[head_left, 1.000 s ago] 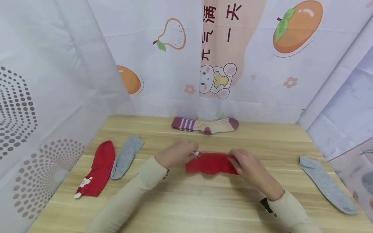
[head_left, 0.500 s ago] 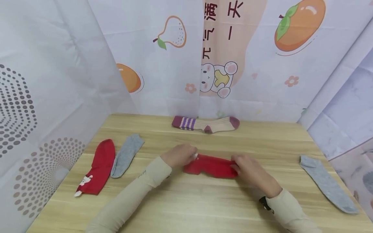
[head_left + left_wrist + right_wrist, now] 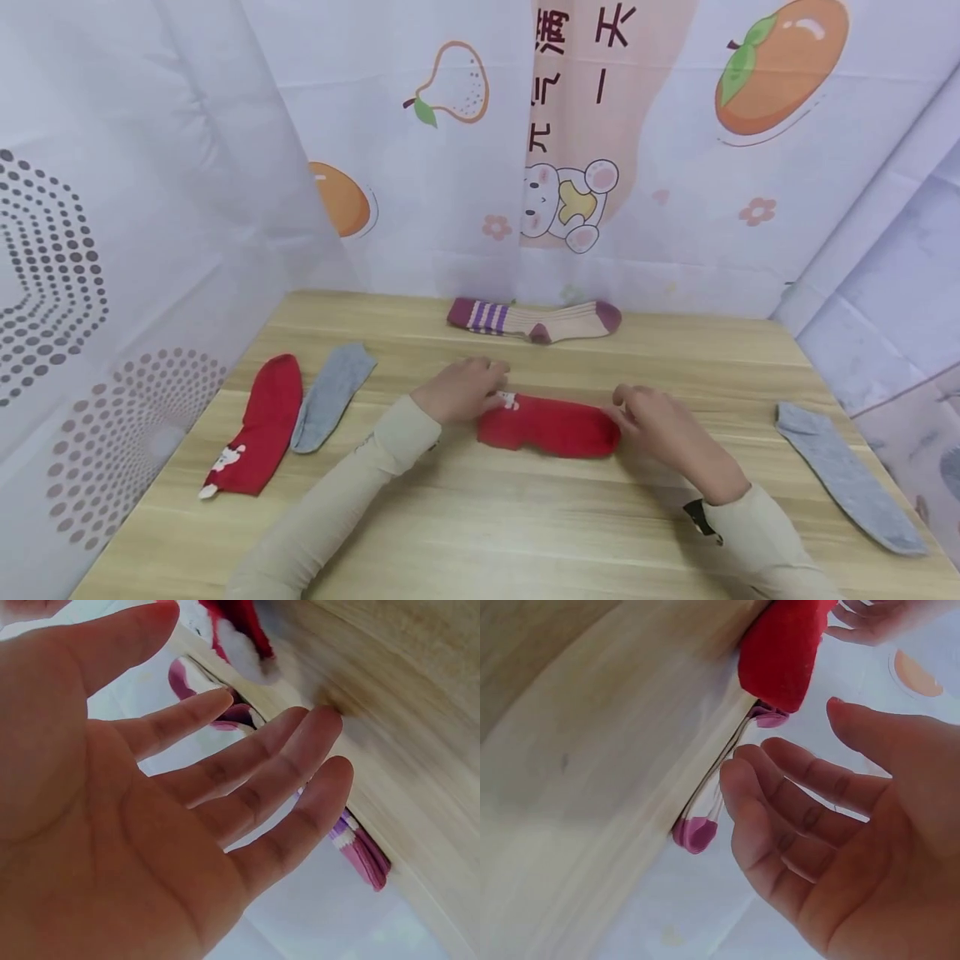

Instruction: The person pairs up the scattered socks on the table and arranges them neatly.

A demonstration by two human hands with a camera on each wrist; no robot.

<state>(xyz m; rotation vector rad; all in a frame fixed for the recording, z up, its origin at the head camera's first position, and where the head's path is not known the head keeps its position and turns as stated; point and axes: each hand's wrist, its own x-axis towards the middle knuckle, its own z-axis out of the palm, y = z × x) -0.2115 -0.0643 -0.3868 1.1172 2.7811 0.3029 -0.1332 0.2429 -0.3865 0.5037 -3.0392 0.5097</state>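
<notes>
A red sock [image 3: 551, 427] with a white animal patch lies flat across the middle of the table, its cuff to the left and toe to the right. My left hand [image 3: 461, 390] is at the cuff end; in the left wrist view its fingers [image 3: 262, 787] are spread and relaxed, holding nothing. By the toe is my right hand [image 3: 660, 425], whose fingers [image 3: 750, 817] are loosely bent with nothing between them in the right wrist view. The sock's toe [image 3: 780, 656] shows just beyond the right thumb.
At the left lie a second red sock [image 3: 262, 425] and a grey sock [image 3: 333, 398], side by side. Another grey sock [image 3: 847, 475] is near the table's right edge. A cream sock with purple stripes [image 3: 566, 323] lies at the back, before a printed curtain [image 3: 420, 208].
Both hands held the red sock's ends earlier and have now let go. The sock has gone from being stretched and wavy to lying flatter on the table.
</notes>
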